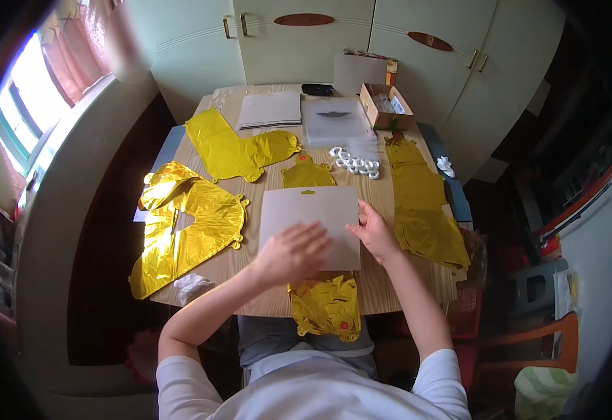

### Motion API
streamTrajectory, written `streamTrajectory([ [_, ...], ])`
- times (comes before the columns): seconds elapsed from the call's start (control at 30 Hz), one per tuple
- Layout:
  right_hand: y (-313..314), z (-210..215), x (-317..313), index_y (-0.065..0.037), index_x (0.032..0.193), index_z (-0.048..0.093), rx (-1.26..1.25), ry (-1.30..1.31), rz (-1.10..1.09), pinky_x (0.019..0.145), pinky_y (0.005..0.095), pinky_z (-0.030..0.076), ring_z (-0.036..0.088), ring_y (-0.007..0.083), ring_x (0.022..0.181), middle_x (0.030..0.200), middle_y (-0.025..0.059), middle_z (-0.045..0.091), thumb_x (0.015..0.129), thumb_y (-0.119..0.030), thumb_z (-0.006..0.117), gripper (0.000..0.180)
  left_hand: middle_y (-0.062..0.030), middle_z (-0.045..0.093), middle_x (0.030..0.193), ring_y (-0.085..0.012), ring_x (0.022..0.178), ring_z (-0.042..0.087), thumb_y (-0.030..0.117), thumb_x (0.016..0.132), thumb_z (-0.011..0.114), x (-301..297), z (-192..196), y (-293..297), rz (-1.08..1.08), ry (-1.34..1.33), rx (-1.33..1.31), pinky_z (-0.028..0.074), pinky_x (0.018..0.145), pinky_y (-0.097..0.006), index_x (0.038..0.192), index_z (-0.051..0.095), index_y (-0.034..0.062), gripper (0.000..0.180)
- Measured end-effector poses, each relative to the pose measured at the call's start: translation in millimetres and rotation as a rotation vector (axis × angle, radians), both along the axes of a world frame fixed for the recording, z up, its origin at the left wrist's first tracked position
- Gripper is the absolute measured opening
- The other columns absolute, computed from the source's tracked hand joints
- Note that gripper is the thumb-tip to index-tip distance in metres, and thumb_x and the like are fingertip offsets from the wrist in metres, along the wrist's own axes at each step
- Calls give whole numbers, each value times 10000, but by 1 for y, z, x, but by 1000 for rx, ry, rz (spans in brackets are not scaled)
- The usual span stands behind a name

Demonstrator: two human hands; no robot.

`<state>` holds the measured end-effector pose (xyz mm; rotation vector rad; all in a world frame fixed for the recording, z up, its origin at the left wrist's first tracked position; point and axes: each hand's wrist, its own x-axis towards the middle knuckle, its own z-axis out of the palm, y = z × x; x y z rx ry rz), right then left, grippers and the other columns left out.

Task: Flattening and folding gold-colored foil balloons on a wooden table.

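A flat pale grey packet point(306, 210) lies on the wooden table point(379, 280) in front of me. My left hand point(293, 250) rests flat on its lower part, fingers spread. My right hand point(372, 229) touches the packet's right edge with curled fingers. A crumpled gold foil balloon point(325, 306) sticks out from under the packet at the table's near edge. Another small gold foil balloon point(307, 172) lies just beyond the packet.
Flat gold foil balloons lie left point(183, 234), far left point(239, 150) and right point(421, 203). White rings point(355, 164), clear bags point(334, 119), a grey sheet stack point(271, 110) and a cardboard box point(386, 106) sit at the far end. Crumpled white wrap point(190, 285) lies near left. Cupboards stand behind.
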<state>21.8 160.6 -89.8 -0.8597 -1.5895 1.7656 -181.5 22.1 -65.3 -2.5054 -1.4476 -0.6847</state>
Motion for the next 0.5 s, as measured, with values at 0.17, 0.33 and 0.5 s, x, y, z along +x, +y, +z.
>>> streamTrajectory([
  [0.17, 22, -40, -4, 64, 1440, 325, 149, -47, -27, 687, 234, 468, 544, 87, 760, 895, 52, 615, 891, -3, 623, 628, -130, 391, 1505, -350, 1440, 265, 445, 880, 622, -53, -28, 28, 189, -32, -269, 208, 1151, -563, 1432, 449, 172, 640],
  [0.33, 17, -24, -4, -53, 1393, 467, 503, -529, -81, 866, 316, 502, 631, 217, 957, 1124, 116, 638, 876, -129, 671, 561, -127, 354, 1533, -369, 1453, 223, 639, 818, 582, -60, -49, 29, 194, 26, -388, 130, 1152, -615, 1475, 399, 200, 811],
  [0.5, 20, -48, 5, -97, 1278, 594, 986, -520, -157, 996, 419, 438, 526, 307, 1184, 1312, 129, 545, 825, -235, 717, 490, -119, 334, 1545, -371, 1457, 209, 702, 776, 583, -59, -44, 32, 173, 91, -384, 108, 1151, -628, 1484, 388, 228, 874],
])
